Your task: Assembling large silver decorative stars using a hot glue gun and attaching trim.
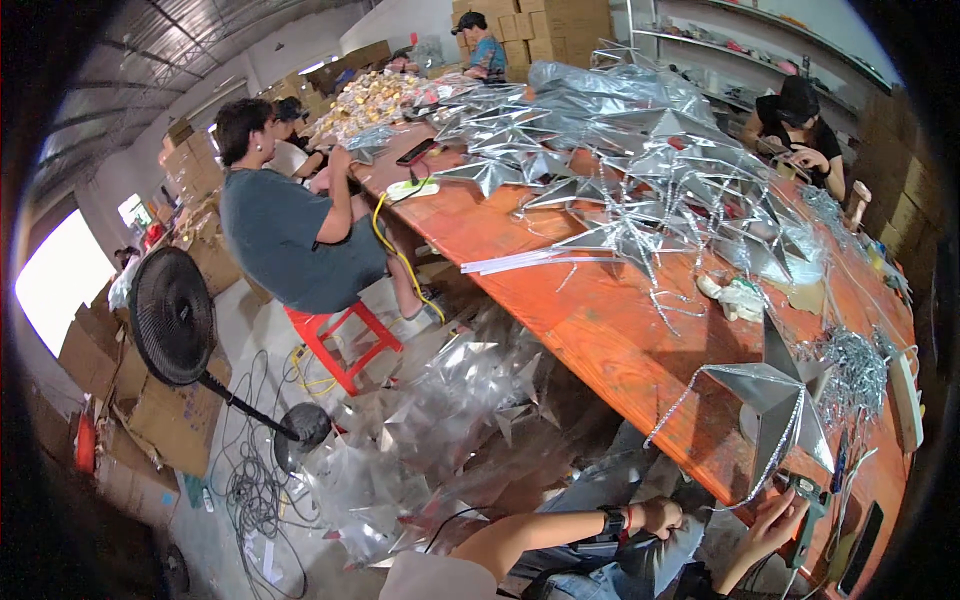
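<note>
A silver star (776,408) with folded points lies at the near right edge of the orange table. Sparkly silver trim (790,440) runs along one of its ridges and on toward my left hand (660,518). That hand is closed over my lap in front of the table edge, pinching the trim's end, though the fingertips are small to see. My right hand (775,525) is closed around a dark green glue gun (808,515), whose nozzle end is close to the star's lowest point. A loose length of trim hangs off the star's left point.
Piled silver stars (640,200) cover the far table (600,330). Tinsel (855,375), white strips (530,260) and a phone (862,545) lie on it. Co-workers sit around it, one on a red stool (345,340). Plastic-wrapped stars (430,440), cables and a fan (172,315) stand on the floor.
</note>
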